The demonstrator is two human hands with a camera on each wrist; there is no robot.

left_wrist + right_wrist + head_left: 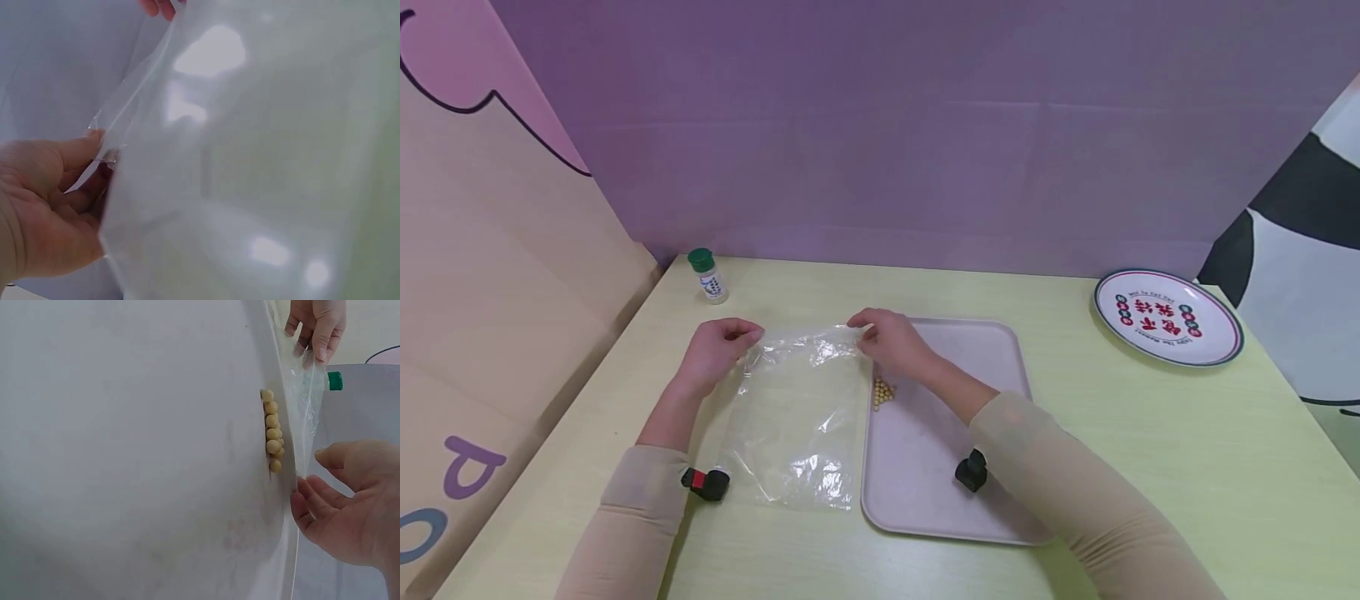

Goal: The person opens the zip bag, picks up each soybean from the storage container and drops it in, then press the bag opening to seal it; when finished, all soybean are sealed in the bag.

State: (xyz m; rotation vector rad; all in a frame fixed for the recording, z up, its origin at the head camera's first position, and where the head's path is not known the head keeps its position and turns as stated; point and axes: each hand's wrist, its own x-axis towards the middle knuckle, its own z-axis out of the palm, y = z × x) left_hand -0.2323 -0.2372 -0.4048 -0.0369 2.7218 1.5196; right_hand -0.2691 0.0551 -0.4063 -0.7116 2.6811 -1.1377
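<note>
A clear plastic bag [793, 417] lies spread between my two hands, its upper edge lifted. My left hand [718, 350] pinches the upper left corner between thumb and fingers; in the left wrist view the film fills most of the picture beside that hand [56, 206]. At the upper right corner, the fingers of my right hand [895, 342] hold the bag's edge, with the thumb somewhat apart from them in the right wrist view. Below that hand, several round pale-yellow beans, like soybeans [273, 434], sit together against the left rim of a pale tray [940, 508].
A small jar with a green lid [707, 275] stands at the table's back left. An oval white plate [1168, 321] with red characters lies at the back right. A purple backdrop [880, 150] rises behind the table.
</note>
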